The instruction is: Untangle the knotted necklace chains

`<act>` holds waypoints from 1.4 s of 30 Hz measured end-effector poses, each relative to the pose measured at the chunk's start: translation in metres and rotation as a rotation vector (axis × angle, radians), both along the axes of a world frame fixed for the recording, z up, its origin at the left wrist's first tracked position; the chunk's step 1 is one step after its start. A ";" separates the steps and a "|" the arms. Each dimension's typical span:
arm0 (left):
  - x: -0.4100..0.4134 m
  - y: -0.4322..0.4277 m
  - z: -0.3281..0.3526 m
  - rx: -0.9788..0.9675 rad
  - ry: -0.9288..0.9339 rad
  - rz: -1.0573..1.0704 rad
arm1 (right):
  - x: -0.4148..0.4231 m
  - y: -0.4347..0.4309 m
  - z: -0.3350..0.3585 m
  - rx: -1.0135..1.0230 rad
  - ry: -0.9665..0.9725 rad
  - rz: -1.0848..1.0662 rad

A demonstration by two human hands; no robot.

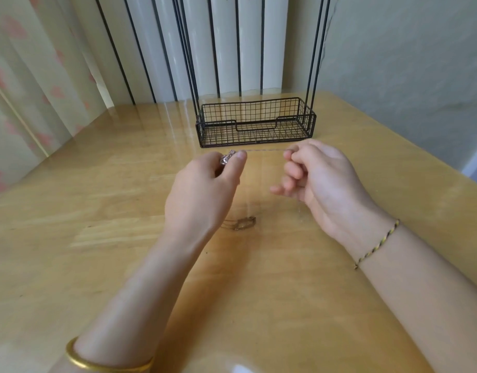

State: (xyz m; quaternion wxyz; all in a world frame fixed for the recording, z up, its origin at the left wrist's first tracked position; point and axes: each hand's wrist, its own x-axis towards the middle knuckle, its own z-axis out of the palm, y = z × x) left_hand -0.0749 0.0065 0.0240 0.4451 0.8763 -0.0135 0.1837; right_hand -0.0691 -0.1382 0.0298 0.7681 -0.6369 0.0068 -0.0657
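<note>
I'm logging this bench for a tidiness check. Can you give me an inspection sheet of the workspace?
Surface: glossy wooden table.
Job's things: thin chain stretched straight between both hands; silvery clump at the left fingertips; blurred pendant-like piece below the hands.
Clutter: black wire basket at the table's far side, nothing seen in it.
Grippers: left hand pinches the clump; right hand pinches the chain.
Cables: nothing seen.
Surroundings: curtain at left, white ribbed panel behind, plain wall at right.
</note>
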 end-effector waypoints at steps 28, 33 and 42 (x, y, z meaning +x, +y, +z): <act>0.008 0.017 0.008 -0.316 0.004 0.026 | 0.007 -0.012 -0.008 -0.358 0.057 -0.130; 0.006 0.013 0.014 -0.476 0.090 0.001 | 0.007 -0.012 -0.007 -0.319 0.119 -0.092; 0.005 0.011 0.017 -0.804 0.174 -0.126 | 0.002 -0.005 -0.009 -0.589 0.062 -0.086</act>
